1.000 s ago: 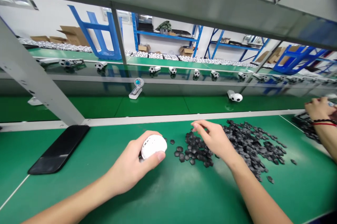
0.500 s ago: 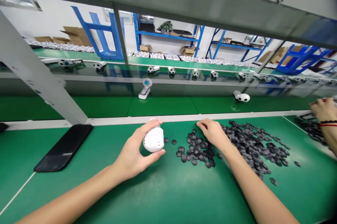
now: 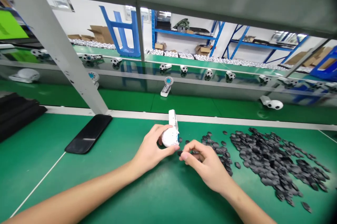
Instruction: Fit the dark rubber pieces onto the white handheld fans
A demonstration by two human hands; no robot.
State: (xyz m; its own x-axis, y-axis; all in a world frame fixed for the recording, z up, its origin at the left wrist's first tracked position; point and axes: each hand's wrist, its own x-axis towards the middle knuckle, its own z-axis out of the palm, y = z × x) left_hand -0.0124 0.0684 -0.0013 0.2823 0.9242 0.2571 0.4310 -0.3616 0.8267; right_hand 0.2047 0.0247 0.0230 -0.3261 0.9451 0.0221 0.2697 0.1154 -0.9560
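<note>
My left hand (image 3: 155, 145) grips a white round device (image 3: 170, 137) between thumb and fingers; its white handle sticks up toward the bench's back rail, and a blue part shows on its right side. Just right of it, my right hand (image 3: 201, 160) pinches a small black piece (image 3: 179, 153) between thumb and fingertips. Behind that hand lies a small group of black pieces (image 3: 223, 153) on the green bench. Farther right spreads a larger pile of black pieces (image 3: 271, 160).
A black phone (image 3: 88, 134) lies at the left, beside a slanted metal post (image 3: 76, 62). Dark stacked material (image 3: 18, 115) sits at the far left. Beyond the white rail (image 3: 195, 118), a green conveyor (image 3: 192, 106) carries a white device (image 3: 166, 87) and a football-patterned one (image 3: 272, 103).
My right hand has come left from the black pieces to beside the white device, with a black piece in its fingertips. The device's handle now shows upright. The view has shifted left.
</note>
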